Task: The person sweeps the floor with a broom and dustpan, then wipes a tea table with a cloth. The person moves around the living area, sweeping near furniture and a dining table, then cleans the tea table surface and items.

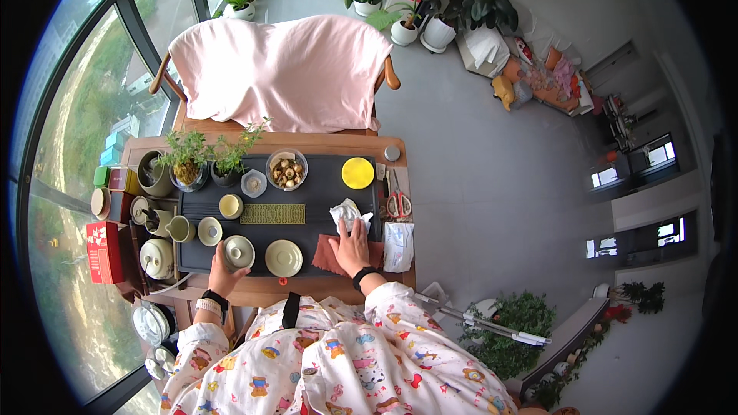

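Note:
My left hand curls round the near left side of a pale lidded gaiwan at the front edge of the dark tea tray. My right hand reaches over a folded reddish-brown cloth, fingers stretched out and fingertips against a crumpled white tissue or wrapper. Between the hands lies a pale round dish. Left of the gaiwan stand a small bowl, a pouring pitcher and a tea cup.
A yellow disc, a bowl of brownish pieces and potted plants stand farther back on the tray. Red-handled scissors and a white packet lie at its right. A pink-draped bench stands beyond the table.

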Demonstrator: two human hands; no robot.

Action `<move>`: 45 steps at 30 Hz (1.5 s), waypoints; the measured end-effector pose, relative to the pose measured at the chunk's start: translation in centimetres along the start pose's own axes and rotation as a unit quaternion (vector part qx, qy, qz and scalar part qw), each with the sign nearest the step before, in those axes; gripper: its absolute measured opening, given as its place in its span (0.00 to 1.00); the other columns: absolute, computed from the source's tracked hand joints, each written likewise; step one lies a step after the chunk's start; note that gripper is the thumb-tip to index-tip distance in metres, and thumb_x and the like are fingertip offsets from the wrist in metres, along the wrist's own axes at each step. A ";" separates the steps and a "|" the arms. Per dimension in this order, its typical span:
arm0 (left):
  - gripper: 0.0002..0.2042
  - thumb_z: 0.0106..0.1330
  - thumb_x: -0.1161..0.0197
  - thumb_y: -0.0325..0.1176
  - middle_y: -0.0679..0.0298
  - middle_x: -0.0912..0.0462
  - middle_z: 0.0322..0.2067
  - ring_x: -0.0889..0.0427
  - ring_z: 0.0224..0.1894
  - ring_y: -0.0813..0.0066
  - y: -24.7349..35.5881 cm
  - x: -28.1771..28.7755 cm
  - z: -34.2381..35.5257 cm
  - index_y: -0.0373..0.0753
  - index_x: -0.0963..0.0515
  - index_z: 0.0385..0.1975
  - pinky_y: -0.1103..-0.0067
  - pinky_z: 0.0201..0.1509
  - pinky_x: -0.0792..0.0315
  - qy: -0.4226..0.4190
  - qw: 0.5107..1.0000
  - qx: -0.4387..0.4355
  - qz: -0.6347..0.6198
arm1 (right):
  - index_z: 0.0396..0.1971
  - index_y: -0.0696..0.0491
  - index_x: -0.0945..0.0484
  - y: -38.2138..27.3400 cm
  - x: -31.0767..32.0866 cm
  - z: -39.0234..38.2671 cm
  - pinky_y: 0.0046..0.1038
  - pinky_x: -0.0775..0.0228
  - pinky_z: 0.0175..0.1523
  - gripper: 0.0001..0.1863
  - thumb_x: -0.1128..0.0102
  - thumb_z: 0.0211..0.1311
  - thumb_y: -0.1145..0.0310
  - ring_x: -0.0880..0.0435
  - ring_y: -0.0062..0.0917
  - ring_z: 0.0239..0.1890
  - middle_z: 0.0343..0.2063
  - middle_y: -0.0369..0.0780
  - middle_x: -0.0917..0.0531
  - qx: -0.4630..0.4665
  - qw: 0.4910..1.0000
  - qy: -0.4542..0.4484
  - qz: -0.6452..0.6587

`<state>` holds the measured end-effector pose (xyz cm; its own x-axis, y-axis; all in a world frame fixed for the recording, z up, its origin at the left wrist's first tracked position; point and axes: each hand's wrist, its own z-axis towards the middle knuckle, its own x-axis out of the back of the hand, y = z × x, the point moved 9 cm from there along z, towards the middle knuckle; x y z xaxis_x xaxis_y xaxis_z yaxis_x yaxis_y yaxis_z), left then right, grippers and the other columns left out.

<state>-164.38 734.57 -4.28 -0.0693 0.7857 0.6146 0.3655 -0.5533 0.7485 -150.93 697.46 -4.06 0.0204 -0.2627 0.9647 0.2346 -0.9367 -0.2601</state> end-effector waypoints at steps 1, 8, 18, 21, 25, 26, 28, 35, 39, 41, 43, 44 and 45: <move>0.56 0.44 0.17 0.33 0.44 0.34 0.64 0.33 0.66 0.48 0.3 0.2 0.0 0.36 0.50 0.72 0.65 0.70 0.35 0.006 1.000 -0.013 0.026 | 0.71 0.52 0.43 0.5 -1.3 -0.3 0.52 0.53 0.75 0.41 0.39 0.65 0.50 0.49 0.54 0.74 0.69 0.61 0.43 -0.022 0.998 -0.056 -0.012; 0.56 0.45 0.17 0.34 0.44 0.34 0.63 0.33 0.66 0.47 0.4 0.2 -0.1 0.35 0.50 0.72 0.65 0.70 0.35 -0.003 1.000 0.001 -0.004 | 0.72 0.58 0.46 4.8 -1.3 4.2 0.44 0.57 0.77 0.41 0.50 0.70 0.45 0.49 0.43 0.76 0.73 0.55 0.45 -0.002 0.996 -0.083 -0.016; 0.56 0.45 0.18 0.35 0.43 0.33 0.63 0.32 0.65 0.46 0.7 0.2 -0.1 0.35 0.51 0.73 0.65 0.69 0.34 -0.011 1.000 -0.002 0.021 | 0.68 0.59 0.36 5.4 0.6 1.7 0.50 0.58 0.76 0.38 0.48 0.69 0.45 0.49 0.38 0.77 0.72 0.48 0.39 -0.043 0.996 -0.035 -0.075; 0.57 0.45 0.18 0.35 0.43 0.33 0.62 0.32 0.65 0.47 0.6 0.2 0.0 0.36 0.52 0.73 0.65 0.69 0.34 -0.006 1.000 0.002 0.016 | 0.69 0.61 0.38 3.8 0.6 -1.4 0.51 0.59 0.76 0.39 0.51 0.70 0.44 0.52 0.39 0.77 0.73 0.49 0.41 -0.049 0.994 -0.085 -0.051; 0.57 0.44 0.17 0.35 0.44 0.33 0.62 0.31 0.65 0.47 0.7 0.1 -0.1 0.37 0.52 0.73 0.65 0.69 0.34 -0.006 1.000 -0.004 0.019 | 0.59 0.57 0.26 -0.7 1.3 -2.8 0.49 0.49 0.74 0.28 0.45 0.69 0.51 0.38 0.40 0.72 0.62 0.47 0.26 0.066 0.993 -0.099 -0.008; 0.58 0.44 0.17 0.35 0.44 0.33 0.62 0.31 0.65 0.47 0.8 0.2 -0.2 0.37 0.52 0.73 0.65 0.69 0.34 0.000 1.000 -0.009 0.028 | 0.56 0.58 0.25 -1.2 1.7 -2.1 0.47 0.46 0.73 0.25 0.41 0.67 0.55 0.34 0.41 0.69 0.61 0.47 0.26 0.065 0.994 -0.085 0.023; 0.57 0.44 0.17 0.35 0.44 0.33 0.62 0.31 0.65 0.47 0.5 0.1 -0.2 0.37 0.52 0.73 0.65 0.69 0.34 -0.010 1.000 0.008 0.003 | 0.52 0.58 0.24 -2.0 3.3 0.3 0.45 0.42 0.71 0.22 0.39 0.64 0.60 0.31 0.43 0.65 0.59 0.46 0.25 0.074 0.997 -0.001 0.036; 0.57 0.46 0.18 0.36 0.43 0.34 0.63 0.31 0.65 0.48 0.7 0.2 0.2 0.37 0.53 0.73 0.65 0.69 0.33 -0.016 0.999 -0.003 0.036 | 0.44 0.52 0.19 -5.7 1.2 6.7 0.37 0.33 0.62 0.12 0.50 0.66 0.70 0.23 0.36 0.54 0.47 0.40 0.21 0.144 0.989 -0.019 0.021; 0.57 0.46 0.18 0.36 0.44 0.34 0.63 0.31 0.66 0.48 0.8 0.2 0.1 0.36 0.53 0.73 0.65 0.69 0.33 -0.021 1.000 -0.003 0.017 | 0.45 0.52 0.21 -5.4 0.8 6.2 0.36 0.31 0.59 0.11 0.48 0.65 0.68 0.22 0.33 0.52 0.47 0.39 0.22 0.153 0.988 0.003 0.017; 0.57 0.46 0.18 0.36 0.44 0.34 0.63 0.32 0.66 0.48 0.9 0.3 0.0 0.36 0.53 0.73 0.65 0.69 0.34 -0.015 0.999 -0.011 0.040 | 0.45 0.52 0.21 -3.7 1.2 6.2 0.36 0.30 0.58 0.13 0.40 0.61 0.65 0.22 0.32 0.52 0.47 0.38 0.22 0.132 0.991 0.017 -0.002; 0.57 0.46 0.18 0.36 0.43 0.34 0.63 0.32 0.66 0.48 0.6 0.2 0.1 0.36 0.53 0.73 0.65 0.69 0.33 -0.023 0.999 0.002 0.026 | 0.46 0.52 0.21 -1.4 1.8 6.4 0.36 0.30 0.59 0.15 0.37 0.60 0.63 0.22 0.32 0.53 0.47 0.38 0.22 0.117 0.993 0.011 -0.003; 0.57 0.45 0.18 0.36 0.43 0.34 0.63 0.32 0.66 0.48 0.8 0.3 0.1 0.36 0.53 0.73 0.65 0.69 0.33 -0.017 0.999 -0.007 0.046 | 0.46 0.52 0.21 -0.4 2.2 6.5 0.36 0.30 0.59 0.16 0.37 0.60 0.63 0.23 0.33 0.53 0.47 0.37 0.22 0.113 0.993 0.008 -0.010; 0.57 0.45 0.17 0.36 0.43 0.34 0.63 0.31 0.65 0.47 0.7 0.2 0.1 0.36 0.53 0.73 0.65 0.69 0.33 -0.024 0.999 0.002 0.031 | 0.47 0.52 0.22 1.0 2.2 6.5 0.37 0.30 0.58 0.16 0.37 0.61 0.63 0.23 0.33 0.54 0.48 0.38 0.22 0.093 0.995 -0.017 -0.025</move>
<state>-164.04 734.38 -3.71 -0.0019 0.7621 0.6475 0.3708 -0.6008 0.7082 -144.29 697.50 -1.88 0.0356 -0.2058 0.9779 0.4122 -0.8884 -0.2020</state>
